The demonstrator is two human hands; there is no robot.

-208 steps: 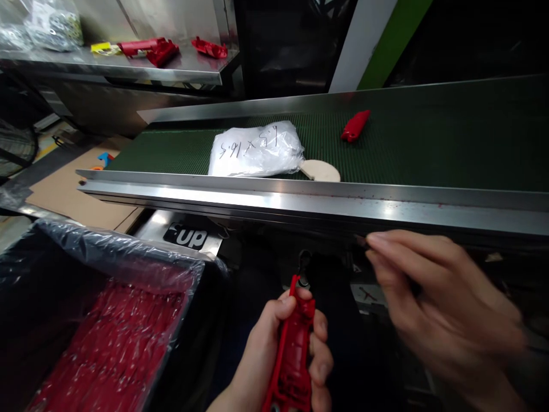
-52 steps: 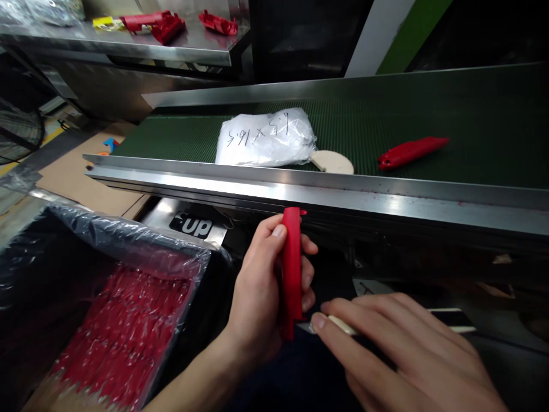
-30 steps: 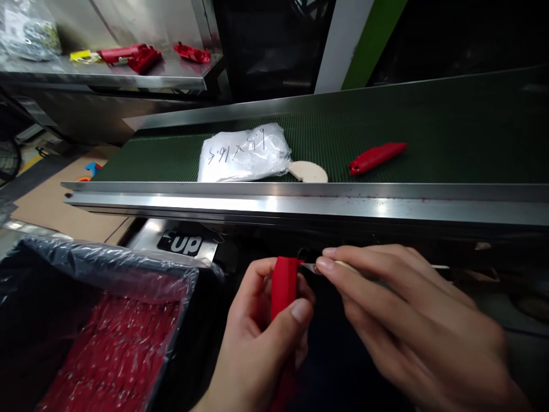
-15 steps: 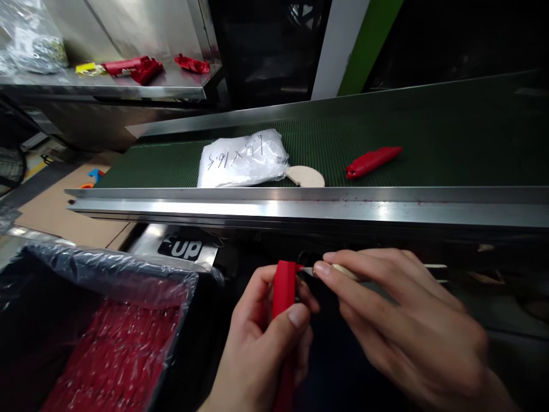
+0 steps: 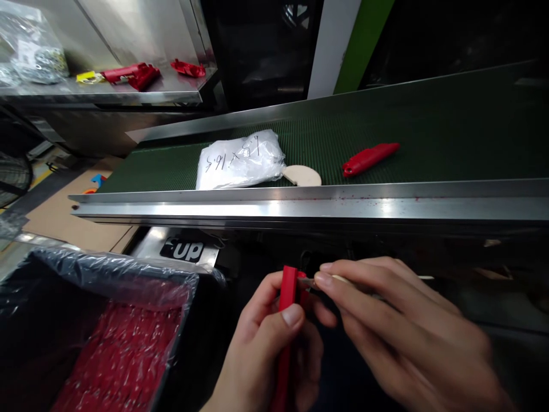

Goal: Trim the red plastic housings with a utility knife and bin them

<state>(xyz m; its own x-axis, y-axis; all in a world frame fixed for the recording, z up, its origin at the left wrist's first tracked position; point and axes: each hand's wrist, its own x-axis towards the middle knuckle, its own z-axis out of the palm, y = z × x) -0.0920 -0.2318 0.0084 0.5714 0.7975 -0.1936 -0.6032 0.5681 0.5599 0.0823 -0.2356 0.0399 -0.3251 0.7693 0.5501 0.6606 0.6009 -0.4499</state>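
My left hand (image 5: pixel 266 349) is closed round a long red plastic part (image 5: pixel 286 320), held upright below the conveyor's steel rail (image 5: pixel 300 207). My right hand (image 5: pixel 403 337) pinches a thin pale-handled blade tool (image 5: pixel 338 280), whose metal tip touches the top edge of the red part. Another red plastic part (image 5: pixel 369 158) lies on the green conveyor belt (image 5: pixel 450 137) to the right.
A clear plastic bag with handwriting (image 5: pixel 239 161) and a round beige disc (image 5: pixel 302 175) lie on the belt. At lower left, a black bin lined with plastic (image 5: pixel 107 274) holds several red parts (image 5: pixel 115 360). More red parts (image 5: pixel 137 73) rest on a steel table at the upper left.
Over the last second both hands have sunk slightly in view, the blade tip staying at the red part's top. The left thumb has slid up the part. The camera has shifted a little.
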